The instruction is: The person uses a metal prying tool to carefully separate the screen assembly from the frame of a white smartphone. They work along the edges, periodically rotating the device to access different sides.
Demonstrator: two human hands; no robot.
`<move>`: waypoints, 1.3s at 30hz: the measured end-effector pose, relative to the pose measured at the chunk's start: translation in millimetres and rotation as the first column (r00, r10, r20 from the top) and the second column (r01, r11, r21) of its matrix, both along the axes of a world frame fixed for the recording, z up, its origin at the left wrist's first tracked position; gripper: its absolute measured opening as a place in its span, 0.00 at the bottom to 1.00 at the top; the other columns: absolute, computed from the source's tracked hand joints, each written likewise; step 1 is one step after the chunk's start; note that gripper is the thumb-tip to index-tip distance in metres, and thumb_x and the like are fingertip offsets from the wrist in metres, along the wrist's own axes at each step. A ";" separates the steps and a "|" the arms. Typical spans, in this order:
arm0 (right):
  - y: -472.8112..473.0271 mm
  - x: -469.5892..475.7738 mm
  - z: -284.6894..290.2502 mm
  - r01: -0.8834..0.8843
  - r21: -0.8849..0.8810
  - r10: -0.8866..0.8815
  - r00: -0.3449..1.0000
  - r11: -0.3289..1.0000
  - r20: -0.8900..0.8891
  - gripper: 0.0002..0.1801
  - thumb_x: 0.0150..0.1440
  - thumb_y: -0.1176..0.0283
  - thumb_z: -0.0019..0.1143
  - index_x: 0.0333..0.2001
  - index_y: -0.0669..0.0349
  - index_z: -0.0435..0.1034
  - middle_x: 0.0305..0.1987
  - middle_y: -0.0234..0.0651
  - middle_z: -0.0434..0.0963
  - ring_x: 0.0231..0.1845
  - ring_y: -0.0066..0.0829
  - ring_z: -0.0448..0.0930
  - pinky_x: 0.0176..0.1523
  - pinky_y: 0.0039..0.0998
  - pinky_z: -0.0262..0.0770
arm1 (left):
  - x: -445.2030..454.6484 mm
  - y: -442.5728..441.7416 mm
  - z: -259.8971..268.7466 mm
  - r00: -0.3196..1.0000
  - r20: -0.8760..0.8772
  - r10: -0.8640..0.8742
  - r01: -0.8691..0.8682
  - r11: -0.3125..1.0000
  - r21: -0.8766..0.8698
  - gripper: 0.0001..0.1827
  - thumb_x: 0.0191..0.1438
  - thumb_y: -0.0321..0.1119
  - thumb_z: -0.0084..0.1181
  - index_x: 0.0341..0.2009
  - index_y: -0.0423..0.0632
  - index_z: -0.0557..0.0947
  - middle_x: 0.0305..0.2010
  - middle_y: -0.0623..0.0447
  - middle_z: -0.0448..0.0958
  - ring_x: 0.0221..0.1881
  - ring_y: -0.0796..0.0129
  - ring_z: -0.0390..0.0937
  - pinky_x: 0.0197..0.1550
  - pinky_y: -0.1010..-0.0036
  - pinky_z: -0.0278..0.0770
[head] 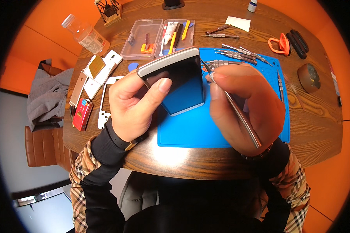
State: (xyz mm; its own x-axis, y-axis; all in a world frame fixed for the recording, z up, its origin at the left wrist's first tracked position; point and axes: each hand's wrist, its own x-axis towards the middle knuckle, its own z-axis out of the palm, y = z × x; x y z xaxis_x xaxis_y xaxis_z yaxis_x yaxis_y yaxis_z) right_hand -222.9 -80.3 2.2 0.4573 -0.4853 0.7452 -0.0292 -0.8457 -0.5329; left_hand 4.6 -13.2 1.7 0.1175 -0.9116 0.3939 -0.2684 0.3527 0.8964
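My left hand [132, 107] grips a smartphone [182, 87] with a dark screen and light end strips. Its thumb lies on the glass, and the phone is tilted above a blue work mat [192, 132]. Between the thumb and fingers of my right hand [250, 93] is a slim metal-handled tool [239, 114] with a thin, dark pointed tip. That tip is at the phone's upper right edge; whether it touches, I cannot tell. Precision screwdrivers [236, 55] lie on the mat's far part, beyond the hands.
Left of the mat are a white phone shell [96, 83], a white phone frame [103, 107], a red box [83, 115] and a plastic bottle [89, 38]. An open plastic case [141, 38] with tools lies behind. Orange-handled suction cup [281, 45] and round brown container [308, 78] sit right.
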 end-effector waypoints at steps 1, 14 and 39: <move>-0.8 0.5 -1.2 0.001 -0.013 -0.001 1.000 1.000 0.004 0.19 0.59 0.92 0.56 0.52 0.68 0.68 0.50 0.47 0.79 0.44 0.27 0.82 0.43 0.24 0.79 | -0.1 -0.1 -0.2 1.000 0.000 0.004 -0.004 1.000 0.001 0.15 0.63 0.29 0.65 0.51 0.36 0.85 0.40 0.54 0.83 0.40 0.76 0.77 0.45 0.78 0.75; -2.6 17.4 -5.7 0.098 -0.080 -0.080 0.976 0.992 0.200 0.20 0.44 0.90 0.66 0.41 0.66 0.72 0.33 0.41 0.78 0.27 0.41 0.78 0.29 0.34 0.75 | 2.6 -0.4 -2.9 0.999 -0.031 -0.016 0.016 1.000 -0.005 0.15 0.63 0.30 0.65 0.52 0.36 0.85 0.40 0.55 0.83 0.40 0.77 0.76 0.44 0.79 0.74; -5.7 12.7 -9.0 0.075 -0.174 -0.050 0.989 0.982 0.141 0.20 0.44 0.88 0.69 0.42 0.66 0.71 0.38 0.46 0.79 0.36 0.49 0.81 0.40 0.40 0.80 | 5.9 0.1 -5.2 0.999 -0.038 -0.030 0.031 1.000 0.004 0.14 0.64 0.30 0.63 0.51 0.35 0.84 0.37 0.58 0.81 0.36 0.78 0.73 0.41 0.79 0.72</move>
State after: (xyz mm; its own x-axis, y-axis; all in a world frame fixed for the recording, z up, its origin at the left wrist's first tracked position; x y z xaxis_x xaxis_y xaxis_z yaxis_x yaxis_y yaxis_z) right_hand -210.2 -86.0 -6.8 0.3194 -0.3635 0.8751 -0.0230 -0.9262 -0.3763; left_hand 10.5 -13.1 -3.4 0.1043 -0.9169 0.3852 -0.2238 0.3557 0.9074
